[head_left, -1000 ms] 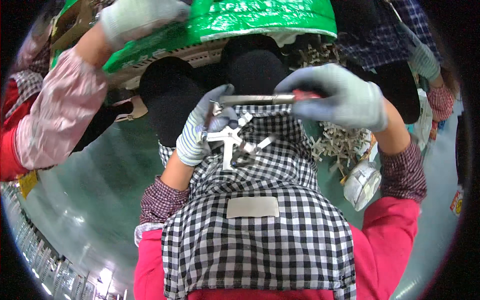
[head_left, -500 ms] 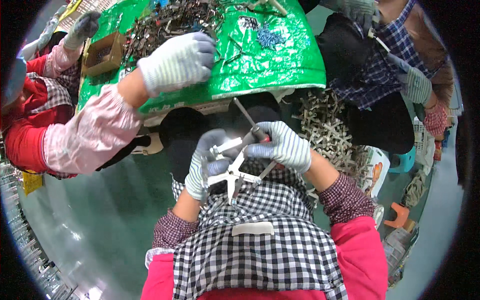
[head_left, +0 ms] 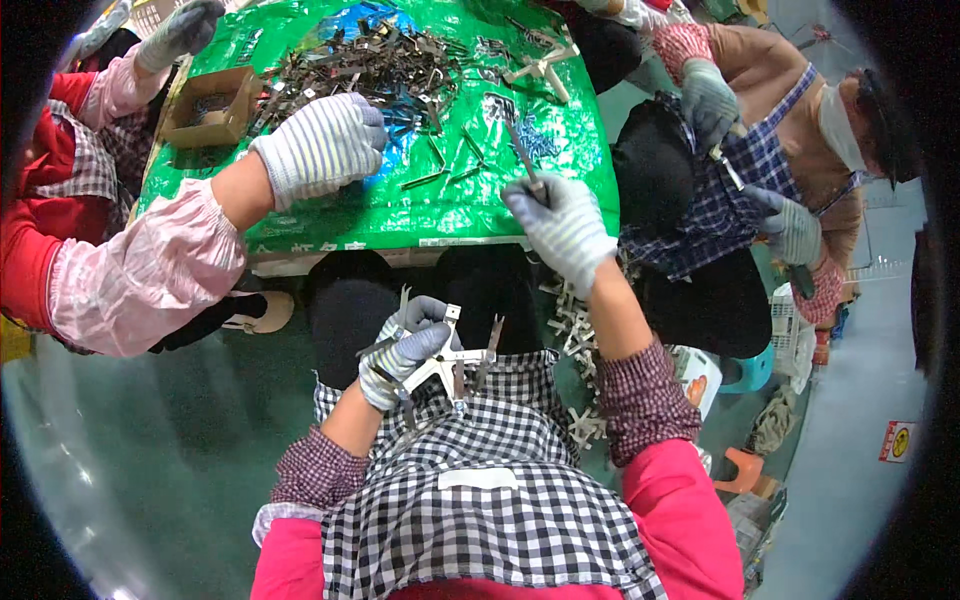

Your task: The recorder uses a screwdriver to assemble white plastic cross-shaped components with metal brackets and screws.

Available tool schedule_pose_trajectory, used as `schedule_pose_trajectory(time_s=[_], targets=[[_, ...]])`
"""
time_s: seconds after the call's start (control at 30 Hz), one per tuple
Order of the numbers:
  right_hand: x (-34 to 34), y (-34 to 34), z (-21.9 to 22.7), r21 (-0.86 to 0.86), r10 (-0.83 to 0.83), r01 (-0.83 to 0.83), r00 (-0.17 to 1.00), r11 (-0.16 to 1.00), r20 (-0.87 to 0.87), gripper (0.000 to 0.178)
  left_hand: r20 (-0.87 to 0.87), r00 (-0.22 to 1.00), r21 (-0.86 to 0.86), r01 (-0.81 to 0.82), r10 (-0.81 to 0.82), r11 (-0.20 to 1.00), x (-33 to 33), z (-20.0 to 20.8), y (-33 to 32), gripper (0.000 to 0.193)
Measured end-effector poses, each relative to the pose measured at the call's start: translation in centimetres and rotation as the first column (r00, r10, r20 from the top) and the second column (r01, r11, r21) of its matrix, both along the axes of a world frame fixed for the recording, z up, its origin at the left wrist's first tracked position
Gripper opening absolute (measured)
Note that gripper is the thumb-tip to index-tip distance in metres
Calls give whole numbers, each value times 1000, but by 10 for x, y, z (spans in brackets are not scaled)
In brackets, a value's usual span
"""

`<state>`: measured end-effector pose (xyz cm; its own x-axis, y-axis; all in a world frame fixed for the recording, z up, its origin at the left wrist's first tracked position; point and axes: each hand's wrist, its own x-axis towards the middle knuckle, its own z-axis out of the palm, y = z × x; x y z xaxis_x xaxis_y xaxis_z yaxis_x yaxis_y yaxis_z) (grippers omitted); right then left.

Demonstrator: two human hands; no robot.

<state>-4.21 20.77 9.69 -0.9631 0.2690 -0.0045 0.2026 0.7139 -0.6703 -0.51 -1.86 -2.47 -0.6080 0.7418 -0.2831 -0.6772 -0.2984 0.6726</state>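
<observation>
My left hand (head_left: 402,350), in a striped glove, grips a cross-shaped assembly of metal strips (head_left: 455,362) over my checked apron (head_left: 480,470). My right hand (head_left: 565,225), in a grey glove, is stretched out over the near edge of the green-covered table (head_left: 400,215) and pinches a thin dark metal tool (head_left: 523,158) that points up and away. A heap of loose metal strips (head_left: 375,65) lies on the far part of the table.
A co-worker's gloved hand (head_left: 320,145) in a pink sleeve rests on the table at the left, by a cardboard box (head_left: 210,105). Another person (head_left: 770,140) at the right works with tools. Finished crosses (head_left: 575,345) are piled by my right knee.
My right hand has left the assembly and moved up and forward over the table with the thin tool. My left hand still holds the cross over my lap. The view has tilted up toward the table.
</observation>
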Motion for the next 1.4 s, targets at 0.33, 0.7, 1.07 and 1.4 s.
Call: schedule_pose_trajectory(time_s=[0.33, 0.7, 1.07, 1.4], targets=[[-77, -16, 10, 431, -110, -89, 904, 898, 414, 41, 49, 999, 91, -28, 24, 995, 3, 11, 2, 27], [-32, 23, -13, -404, 90, -80, 996, 911, 6, 18, 58, 998, 42, 1, -3, 999, 0, 10, -2, 36], [60, -14, -33, -743, 377, -48, 882, 668, 282, 15, -33, 985, -164, 161, -168, 973, 1, 16, 0, 37], [74, -2, -52, -699, 520, -183, 798, 691, 305, 17, -155, 953, -311, 202, -260, 929, 4, 16, 3, 32]])
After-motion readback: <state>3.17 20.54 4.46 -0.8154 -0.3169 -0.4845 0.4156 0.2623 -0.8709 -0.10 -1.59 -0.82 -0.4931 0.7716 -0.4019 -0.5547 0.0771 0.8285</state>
